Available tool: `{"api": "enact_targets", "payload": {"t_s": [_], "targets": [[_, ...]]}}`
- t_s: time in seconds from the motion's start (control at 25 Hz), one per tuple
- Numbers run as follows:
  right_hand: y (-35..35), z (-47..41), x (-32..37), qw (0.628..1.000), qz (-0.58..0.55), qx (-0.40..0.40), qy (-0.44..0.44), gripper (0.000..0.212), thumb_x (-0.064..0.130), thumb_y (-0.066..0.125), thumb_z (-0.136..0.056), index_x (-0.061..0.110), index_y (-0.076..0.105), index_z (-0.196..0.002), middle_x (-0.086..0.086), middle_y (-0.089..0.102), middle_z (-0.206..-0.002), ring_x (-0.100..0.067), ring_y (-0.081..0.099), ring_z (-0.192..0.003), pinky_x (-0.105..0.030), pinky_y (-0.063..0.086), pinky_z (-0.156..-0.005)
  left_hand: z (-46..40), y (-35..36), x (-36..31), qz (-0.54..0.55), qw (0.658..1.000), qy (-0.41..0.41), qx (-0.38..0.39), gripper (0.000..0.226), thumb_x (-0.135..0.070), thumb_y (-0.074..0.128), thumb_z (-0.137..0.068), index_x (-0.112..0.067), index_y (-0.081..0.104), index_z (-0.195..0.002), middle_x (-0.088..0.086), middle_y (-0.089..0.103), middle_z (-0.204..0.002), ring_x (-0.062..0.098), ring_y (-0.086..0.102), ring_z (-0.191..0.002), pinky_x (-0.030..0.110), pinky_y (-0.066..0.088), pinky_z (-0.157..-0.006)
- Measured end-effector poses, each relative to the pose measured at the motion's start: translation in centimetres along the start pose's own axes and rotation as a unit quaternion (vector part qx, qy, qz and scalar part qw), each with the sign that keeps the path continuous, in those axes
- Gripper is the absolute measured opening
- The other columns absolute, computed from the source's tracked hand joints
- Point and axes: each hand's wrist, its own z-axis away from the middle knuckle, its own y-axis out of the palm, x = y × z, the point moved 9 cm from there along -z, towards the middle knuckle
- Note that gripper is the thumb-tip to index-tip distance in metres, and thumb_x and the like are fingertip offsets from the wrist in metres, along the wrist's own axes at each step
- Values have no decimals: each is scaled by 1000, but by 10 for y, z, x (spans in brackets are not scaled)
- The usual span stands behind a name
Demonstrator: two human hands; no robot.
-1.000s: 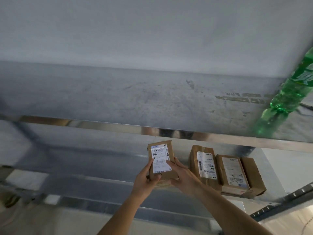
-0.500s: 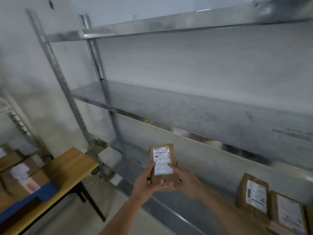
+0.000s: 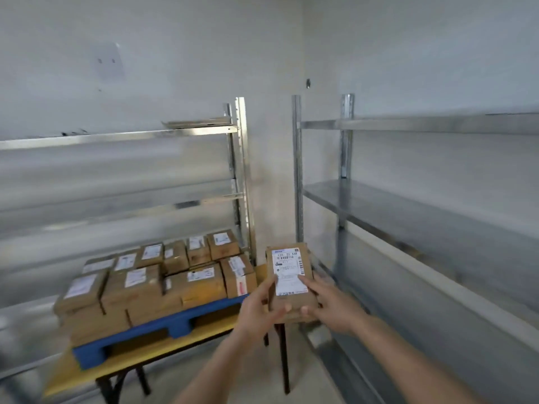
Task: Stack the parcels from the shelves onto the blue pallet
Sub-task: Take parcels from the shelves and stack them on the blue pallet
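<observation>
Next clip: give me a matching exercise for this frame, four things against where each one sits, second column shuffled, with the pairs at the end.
Things
1. held parcel
2. blue pallet
3. stacked parcels
4. yellow table

Places
A. on top of the blue pallet
B. on the floor, in front of the left shelving
C. between the left hand and the right hand, clear of the stack
D. on the yellow table

Pairs: 1-C, 2-D, 3-A, 4-B
</observation>
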Motion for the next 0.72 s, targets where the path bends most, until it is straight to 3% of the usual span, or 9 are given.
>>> {"api": "enact_targets", "payload": {"t_s": [0.12, 0.36, 0.72], "targets": [[47, -54, 76, 998, 29, 33, -47, 81, 30, 71, -93, 35, 26, -160, 14, 13, -166, -9, 18, -152, -38, 20, -126, 16, -97, 28, -17, 999, -17, -46, 80, -39, 82, -77, -55, 34, -140, -25, 51, -133, 1, 55, -115, 31, 53, -98], [148, -129, 204, 990, 42, 95, -99, 76, 34, 66, -98, 39, 22, -160, 15, 19, -165, -12, 21, -152, -33, 23, -122, 42, -253, 89, -30, 992, -54, -113, 85, -27, 82, -80, -42, 34, -148, -20, 49, -133, 5, 56, -117, 33, 55, -96], [240, -199, 255, 986, 27, 142, -83, 76, 36, 65, -98, 41, 20, -160, 15, 23, -164, -12, 24, -150, -40, 30, -122, 29, -346, 178, -32, 992, -73, -96, 90, -38, 82, -77, -41, 31, -151, -19, 50, -138, 7, 58, -118, 33, 57, -92]]}}
